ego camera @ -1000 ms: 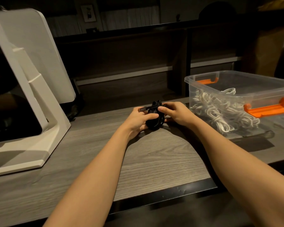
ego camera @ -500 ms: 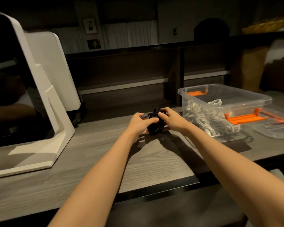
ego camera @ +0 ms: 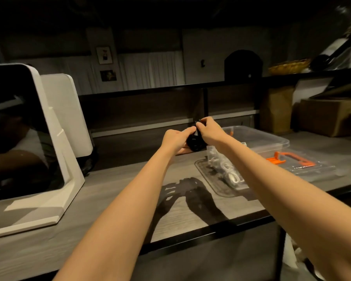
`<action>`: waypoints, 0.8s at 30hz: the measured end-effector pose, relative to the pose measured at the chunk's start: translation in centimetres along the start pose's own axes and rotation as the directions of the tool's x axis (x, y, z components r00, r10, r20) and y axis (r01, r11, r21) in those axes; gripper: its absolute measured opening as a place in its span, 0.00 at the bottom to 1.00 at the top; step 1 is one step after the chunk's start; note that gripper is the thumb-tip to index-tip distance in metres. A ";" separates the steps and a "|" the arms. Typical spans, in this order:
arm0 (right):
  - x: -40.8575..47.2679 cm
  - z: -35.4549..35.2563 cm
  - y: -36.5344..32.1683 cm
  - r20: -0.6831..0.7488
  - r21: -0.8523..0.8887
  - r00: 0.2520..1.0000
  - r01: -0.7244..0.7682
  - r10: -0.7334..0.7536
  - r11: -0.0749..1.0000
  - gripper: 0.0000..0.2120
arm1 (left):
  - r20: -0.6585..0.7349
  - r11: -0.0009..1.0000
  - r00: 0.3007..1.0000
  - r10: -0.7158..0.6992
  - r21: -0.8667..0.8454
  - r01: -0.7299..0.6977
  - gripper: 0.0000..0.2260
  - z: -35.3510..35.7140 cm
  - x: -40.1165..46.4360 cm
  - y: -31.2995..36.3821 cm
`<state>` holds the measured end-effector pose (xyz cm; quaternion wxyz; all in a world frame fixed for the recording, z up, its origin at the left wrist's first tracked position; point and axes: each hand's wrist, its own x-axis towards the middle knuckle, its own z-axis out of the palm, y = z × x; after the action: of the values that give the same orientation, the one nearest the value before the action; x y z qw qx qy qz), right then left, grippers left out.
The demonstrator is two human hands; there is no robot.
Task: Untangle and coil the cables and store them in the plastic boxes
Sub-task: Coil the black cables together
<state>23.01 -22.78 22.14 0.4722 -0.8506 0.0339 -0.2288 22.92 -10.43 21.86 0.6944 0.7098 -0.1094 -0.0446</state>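
Two bare forearms reaching forward over a grey wood-grain desk (ego camera: 114, 201), their shadows cast on the desktop below the grip. Held up clear of the desk, between the two hands: a black cable bundle (ego camera: 195, 142), coiled into a small dark loop. Left hand (ego camera: 176, 138) curled round the bundle from the left, thumb stretched along its top toward the other hand. Right hand (ego camera: 210, 131) just right of and slightly above the coil, fingertips pinching a bit of the black cable at the top; the exact end being pinched too small and dark to make out. Both grips narrow, closed on the same bundle, the hands touching or nearly so.

Right of the grip and lower, resting on the desk: a clear plastic box (ego camera: 272, 141) with white cables (ego camera: 230, 173) heaped inside, partly hidden behind the right forearm. Further right of the box, a clear lid (ego camera: 316, 169) with orange clips (ego camera: 292, 160), lying flat on the desk.

Left of the grip, well apart: a white stand (ego camera: 67, 179) carrying a dark screen (ego camera: 18, 138), with a second white panel behind it.

Beyond the grip: a dark shelf unit (ego camera: 150, 110) along the back of the desk. Far right, brown cardboard boxes (ego camera: 330, 116), and a woven basket (ego camera: 288, 66) up on the shelf top. On the far wall, two small framed pictures (ego camera: 104, 55).
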 end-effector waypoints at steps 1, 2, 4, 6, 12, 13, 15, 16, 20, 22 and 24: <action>0.2 -0.7 0.1 -0.031 0.010 0.999 -0.009 0.009 1.000 0.19 | 0.021 1.000 1.000 -0.009 -0.007 0.009 0.11 0.8 0.1 0.4; 0.4 -1.4 0.3 -0.059 0.015 0.998 -0.021 0.022 1.000 0.19 | 0.044 1.000 0.999 -0.014 0.002 0.014 0.13 1.4 0.1 0.6; 0.9 -3.0 1.2 -0.090 0.018 0.995 -0.047 0.048 0.999 0.15 | 0.088 0.998 0.996 -0.009 0.068 0.003 0.15 2.9 0.4 0.7; 1.3 -4.4 2.1 -0.092 0.044 0.993 -0.065 0.068 0.997 0.11 | 0.113 0.989 0.994 0.007 0.144 -0.023 0.15 4.5 1.0 0.6; 2.2 -6.9 4.8 -0.034 0.293 0.977 -0.192 0.211 0.937 0.11 | 0.132 0.888 0.985 0.114 0.430 -0.160 0.15 7.4 3.5 0.1; 2.7 -7.0 5.3 -0.037 0.299 0.975 -0.198 0.218 0.933 0.15 | 0.137 0.871 0.984 0.116 0.462 -0.167 0.14 7.7 4.1 -0.2; 3.6 -7.1 6.0 -0.052 0.262 0.975 -0.195 0.216 0.945 0.23 | 0.129 0.844 0.985 0.115 0.510 -0.166 0.14 8.1 5.2 -0.9; 3.9 -7.0 6.2 -0.072 0.217 0.977 -0.182 0.202 0.959 0.25 | 0.111 0.842 0.987 0.117 0.516 -0.158 0.15 8.3 5.7 -1.2; 5.2 -6.5 6.9 -0.022 0.025 0.989 -0.144 0.144 0.989 0.27 | 0.061 0.884 0.991 0.116 0.449 -0.131 0.15 8.7 7.2 -1.9; 5.4 -6.4 7.0 0.164 -0.126 0.970 -0.158 0.178 0.979 0.23 | 0.055 0.893 0.991 0.120 0.430 -0.132 0.13 8.8 7.6 -2.3; 5.3 -6.4 6.9 0.303 -0.331 0.926 -0.120 0.226 0.936 0.18 | 0.056 0.896 0.991 0.121 0.423 -0.133 0.11 8.9 7.8 -2.5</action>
<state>26.11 -33.07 21.25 0.3518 -0.9334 0.0638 -0.0292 28.82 -20.79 19.81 0.5227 0.8348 -0.1723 0.0157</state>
